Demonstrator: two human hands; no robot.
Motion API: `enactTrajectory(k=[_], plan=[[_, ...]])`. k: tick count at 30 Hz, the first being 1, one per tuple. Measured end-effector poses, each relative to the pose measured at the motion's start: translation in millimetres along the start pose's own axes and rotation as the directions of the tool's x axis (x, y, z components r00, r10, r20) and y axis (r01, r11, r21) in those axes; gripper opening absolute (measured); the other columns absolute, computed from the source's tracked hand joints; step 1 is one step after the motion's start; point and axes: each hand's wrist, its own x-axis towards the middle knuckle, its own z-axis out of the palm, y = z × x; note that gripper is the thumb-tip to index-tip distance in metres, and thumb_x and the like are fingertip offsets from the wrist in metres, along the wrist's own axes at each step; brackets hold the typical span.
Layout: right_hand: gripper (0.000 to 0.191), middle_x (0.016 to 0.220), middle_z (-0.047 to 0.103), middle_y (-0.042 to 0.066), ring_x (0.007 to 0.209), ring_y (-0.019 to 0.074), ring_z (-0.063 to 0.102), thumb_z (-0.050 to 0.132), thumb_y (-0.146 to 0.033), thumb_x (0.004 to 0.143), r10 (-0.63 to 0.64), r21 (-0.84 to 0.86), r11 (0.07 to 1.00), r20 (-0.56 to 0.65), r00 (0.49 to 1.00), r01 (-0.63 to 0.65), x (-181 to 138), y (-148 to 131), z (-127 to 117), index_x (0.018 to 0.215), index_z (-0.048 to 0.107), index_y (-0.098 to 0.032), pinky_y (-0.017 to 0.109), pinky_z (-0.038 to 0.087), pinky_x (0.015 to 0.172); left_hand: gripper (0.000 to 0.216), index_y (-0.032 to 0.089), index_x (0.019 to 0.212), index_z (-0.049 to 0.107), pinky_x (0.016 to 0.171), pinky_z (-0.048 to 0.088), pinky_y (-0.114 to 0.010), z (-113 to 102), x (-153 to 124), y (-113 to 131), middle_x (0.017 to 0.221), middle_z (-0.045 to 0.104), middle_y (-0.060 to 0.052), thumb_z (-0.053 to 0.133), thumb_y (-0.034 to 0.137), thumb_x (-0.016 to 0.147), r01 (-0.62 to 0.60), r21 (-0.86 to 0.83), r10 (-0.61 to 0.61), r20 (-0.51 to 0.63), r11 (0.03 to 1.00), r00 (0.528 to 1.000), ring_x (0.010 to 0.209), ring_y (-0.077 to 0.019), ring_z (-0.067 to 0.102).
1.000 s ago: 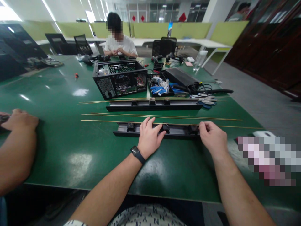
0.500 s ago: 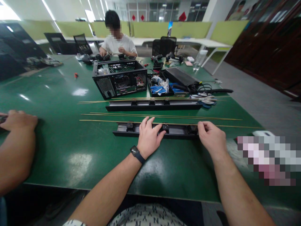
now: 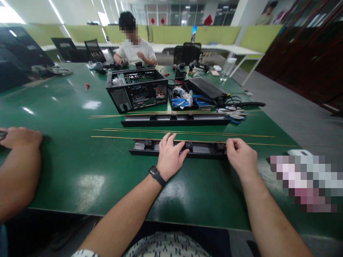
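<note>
A long black rail (image 3: 203, 150) with small black blocks on it lies across the green table (image 3: 80, 167) in front of me. My left hand (image 3: 170, 155), with a dark watch on the wrist, lies flat on the rail's middle, fingers spread. At the rail's right end my right hand (image 3: 241, 155) has its fingers curled, pinching a thin brass rod (image 3: 120, 137) that runs along the rail's far edge.
More brass rods (image 3: 187, 132) and a second black rail (image 3: 175, 120) lie further back, then an open black computer case (image 3: 136, 89) and a tray of parts (image 3: 184, 98). Another person's hand (image 3: 20, 137) rests at the left edge. A person sits across the table.
My hands have stayed almost still on the rail. The other person's hand at the left has slid slightly further left.
</note>
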Motion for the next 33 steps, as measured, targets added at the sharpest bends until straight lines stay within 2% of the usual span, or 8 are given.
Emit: enactTrajectory(k=[6,12,19,29,33], plan=[[0.035,0.085,0.078,0.007,0.084,0.0256,0.071,0.056,-0.052,0.097,-0.045,0.032,0.998,-0.01,0.999,0.045,-1.1,0.3,2.5,0.094,0.078,-0.024,0.035,0.046,0.077,0.031,0.025,0.126,0.08,0.125,0.043,-0.061,-0.6,-0.3,0.9,0.154,0.059,-0.018,0.07,0.041,0.102,0.004,0.013,-0.004,0.013,1.0,1.0,0.155,-0.0403,0.042],[0.034,0.085,0.078,0.008,0.084,0.0252,0.071,0.058,-0.052,0.096,0.021,0.008,1.0,-0.016,1.0,-0.021,1.3,2.7,1.8,0.093,0.077,-0.024,0.034,0.047,0.077,0.031,0.026,0.126,0.08,0.125,0.041,-0.061,-0.6,-0.5,1.0,0.155,0.059,-0.018,0.069,0.042,0.102,0.013,0.023,-0.013,0.02,1.0,1.0,0.155,-0.0403,0.042],[0.035,0.087,0.079,0.007,0.084,0.0252,0.072,0.057,-0.052,0.097,-0.009,0.02,1.0,0.019,1.0,0.009,-1.0,-1.7,-0.4,0.095,0.079,-0.024,0.034,0.047,0.078,0.031,0.028,0.127,0.08,0.125,0.041,-0.062,-1.4,0.1,1.4,0.156,0.058,-0.016,0.068,0.044,0.103,0.032,0.029,-0.033,0.042,0.999,0.999,0.156,-0.0396,0.039],[0.036,0.089,0.08,0.007,0.085,0.0255,0.073,0.059,-0.054,0.096,-0.014,0.026,1.0,0.009,1.0,0.013,0.1,1.6,2.2,0.095,0.079,-0.025,0.035,0.048,0.079,0.029,0.028,0.124,0.081,0.124,0.039,-0.064,-5.2,-0.8,3.5,0.157,0.058,-0.018,0.072,0.042,0.1,0.06,0.004,-0.06,0.018,0.998,0.998,0.156,-0.0398,0.043],[0.036,0.086,0.079,0.007,0.082,0.0249,0.072,0.059,-0.054,0.095,-0.016,0.034,0.999,0.009,1.0,0.016,0.0,0.9,1.9,0.094,0.08,-0.025,0.034,0.048,0.075,0.024,0.029,0.117,0.082,0.121,0.038,-0.065,-8.0,-1.7,6.8,0.156,0.06,-0.016,0.074,0.044,0.099,0.09,-0.004,-0.09,-0.007,0.996,0.996,0.155,-0.0384,0.045]])
